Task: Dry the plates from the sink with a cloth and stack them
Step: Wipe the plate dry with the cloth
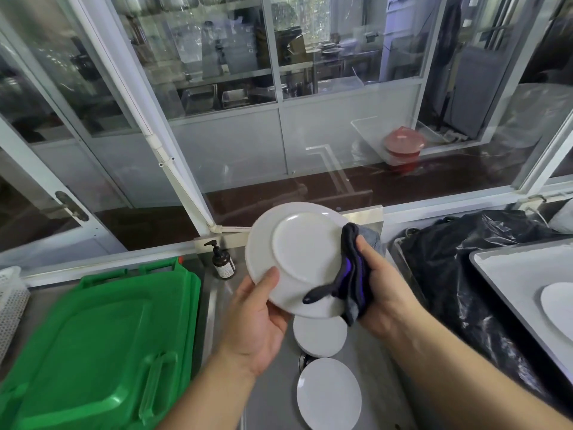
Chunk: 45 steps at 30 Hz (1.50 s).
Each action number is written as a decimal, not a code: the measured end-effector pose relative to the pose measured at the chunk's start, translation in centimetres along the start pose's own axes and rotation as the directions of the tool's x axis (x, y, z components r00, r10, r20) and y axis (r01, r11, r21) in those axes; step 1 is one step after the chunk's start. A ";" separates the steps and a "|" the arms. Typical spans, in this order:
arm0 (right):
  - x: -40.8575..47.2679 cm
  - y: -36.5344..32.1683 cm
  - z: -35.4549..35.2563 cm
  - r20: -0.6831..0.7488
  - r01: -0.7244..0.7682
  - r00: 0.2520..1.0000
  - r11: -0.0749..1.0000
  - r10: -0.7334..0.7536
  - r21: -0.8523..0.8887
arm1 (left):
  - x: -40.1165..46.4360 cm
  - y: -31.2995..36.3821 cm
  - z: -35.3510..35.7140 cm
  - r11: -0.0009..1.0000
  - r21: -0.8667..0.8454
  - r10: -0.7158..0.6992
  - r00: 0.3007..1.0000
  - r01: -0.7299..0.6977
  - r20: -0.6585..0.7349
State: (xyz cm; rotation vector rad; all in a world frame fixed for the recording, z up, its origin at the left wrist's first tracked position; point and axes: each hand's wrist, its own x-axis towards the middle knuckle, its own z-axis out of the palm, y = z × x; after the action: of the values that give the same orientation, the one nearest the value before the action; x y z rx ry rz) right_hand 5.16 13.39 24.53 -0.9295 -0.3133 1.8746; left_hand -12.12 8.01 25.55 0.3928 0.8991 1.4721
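The left hand (pixel 257 324) grips a white plate (pixel 297 259) by its lower left rim, thumb curled over the edge onto the underside, which faces the camera; the fingers behind are hidden. The plate is held tilted above the sink (pixel 375 377), up and to the right of that hand. The right hand (pixel 383 293) clamps a dark cloth (pixel 352 274) with a purple stripe against the plate's right edge, thumb on top, the cloth folded round the rim and a loose end trailing across the plate's lower part toward the left hand.

Just below both hands, between the forearms, a small stack of white plates (pixel 319 336) lies in the sink, and nearer the body another white plate (pixel 328 398) lies flat beside it. Left of the left hand sit green plastic lids (pixel 102 346) on the surface, and just above that hand, beyond the plate's left rim, stands a brown pump bottle (pixel 222 260). Right of the right hand lies a black plastic bag (pixel 465 274), and further right a grey tray (pixel 521 290) carries a white plate (pixel 558 305) at the frame's edge.
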 end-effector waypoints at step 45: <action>0.1 -2.2 -3.1 -0.033 0.111 0.992 0.970 -0.121 -0.217 | 0.6 2.6 -2.8 0.954 0.216 -0.246 0.957 0.210 0.156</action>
State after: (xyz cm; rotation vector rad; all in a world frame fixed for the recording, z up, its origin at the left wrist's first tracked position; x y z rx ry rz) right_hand 8.77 14.03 23.65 -1.0744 -0.5400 1.7331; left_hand -15.98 8.09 25.51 0.5418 0.9135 1.1190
